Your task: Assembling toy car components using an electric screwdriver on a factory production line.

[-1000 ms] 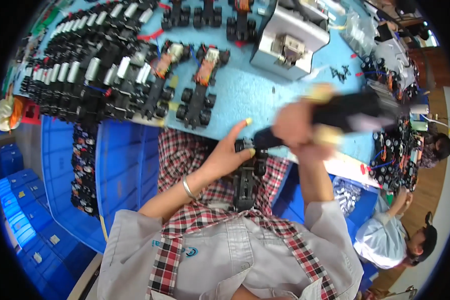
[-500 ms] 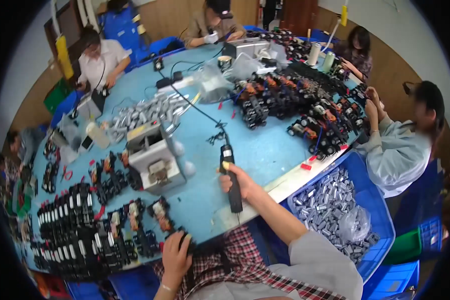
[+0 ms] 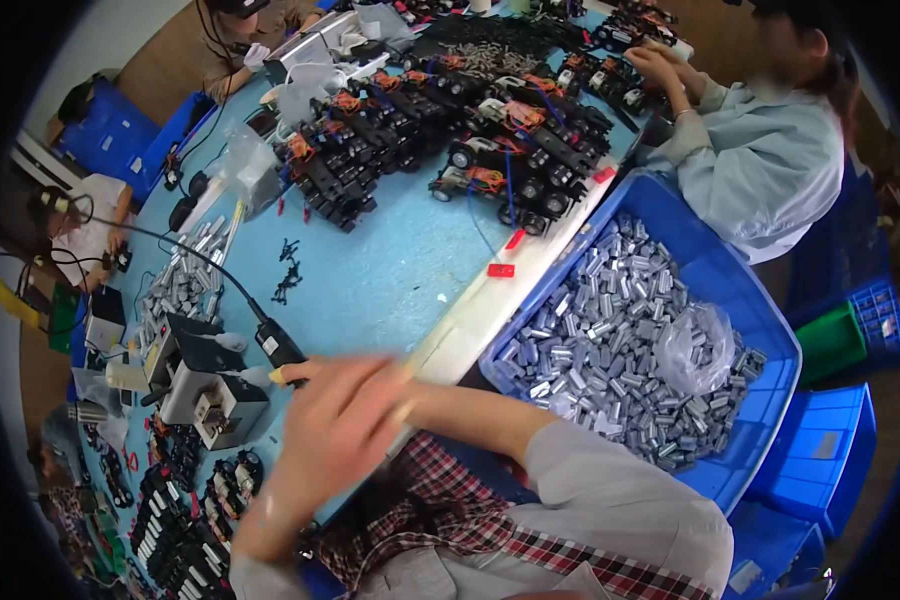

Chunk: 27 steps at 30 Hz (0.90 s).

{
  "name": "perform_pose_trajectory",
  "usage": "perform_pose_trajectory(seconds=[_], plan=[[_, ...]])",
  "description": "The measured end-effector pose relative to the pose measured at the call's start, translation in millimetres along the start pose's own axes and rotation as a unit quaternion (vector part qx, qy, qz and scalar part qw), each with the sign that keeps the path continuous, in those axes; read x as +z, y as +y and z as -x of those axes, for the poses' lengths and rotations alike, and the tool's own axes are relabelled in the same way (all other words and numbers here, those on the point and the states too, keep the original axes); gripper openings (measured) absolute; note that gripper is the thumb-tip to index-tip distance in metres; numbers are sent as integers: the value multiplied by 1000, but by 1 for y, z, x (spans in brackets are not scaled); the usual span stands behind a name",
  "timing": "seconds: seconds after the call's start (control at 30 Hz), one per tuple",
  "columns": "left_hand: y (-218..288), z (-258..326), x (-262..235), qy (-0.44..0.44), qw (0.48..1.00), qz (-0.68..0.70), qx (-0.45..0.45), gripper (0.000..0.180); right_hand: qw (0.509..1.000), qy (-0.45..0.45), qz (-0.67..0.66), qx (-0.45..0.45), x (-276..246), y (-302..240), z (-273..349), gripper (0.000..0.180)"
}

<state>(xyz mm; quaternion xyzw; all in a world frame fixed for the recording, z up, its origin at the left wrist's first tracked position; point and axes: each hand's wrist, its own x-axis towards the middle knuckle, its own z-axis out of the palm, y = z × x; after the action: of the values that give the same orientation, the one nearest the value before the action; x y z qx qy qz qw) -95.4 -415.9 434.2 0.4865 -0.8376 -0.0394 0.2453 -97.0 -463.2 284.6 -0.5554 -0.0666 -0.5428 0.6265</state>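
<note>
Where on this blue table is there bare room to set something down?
The table is bare between the toy car chassis rows, the small black parts and the white edge strip. Chassis crowd the far side; the grey machine crowds the left.

Grey jacket sleeves (image 3: 610, 490), red-white-black plaid shirt (image 3: 450, 500) beneath, forearms bare.

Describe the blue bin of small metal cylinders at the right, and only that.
The blue bin is a large open plastic crate with thick rims, standing beside the light blue table's right edge, below its top. It is filled partway with a loose heap of small silvery metal cylinders, lying every way. A crumpled clear plastic bag rests on the heap toward the far right side. The person's right forearm crosses just before its near corner; whether they touch cannot be told. More blue crates stand right of it.
</note>
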Motion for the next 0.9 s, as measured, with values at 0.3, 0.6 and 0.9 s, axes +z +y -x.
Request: perform_pose_trajectory(seconds=[0.3, 0.6, 0.9], plan=[[-46, -220, 155, -6, 954, -187, 236, 46, 763, 68, -245, 595, 9, -20, -29, 26], [-57, -222, 161, 43, 955, -134, 260, 27, 756, 36, -268, 596, 9, 14, -26, 29], [-56, -213, 154, -31, 944, -182, 272, 19, 790, 25, -275, 547, 10, 34, -9, 22]])
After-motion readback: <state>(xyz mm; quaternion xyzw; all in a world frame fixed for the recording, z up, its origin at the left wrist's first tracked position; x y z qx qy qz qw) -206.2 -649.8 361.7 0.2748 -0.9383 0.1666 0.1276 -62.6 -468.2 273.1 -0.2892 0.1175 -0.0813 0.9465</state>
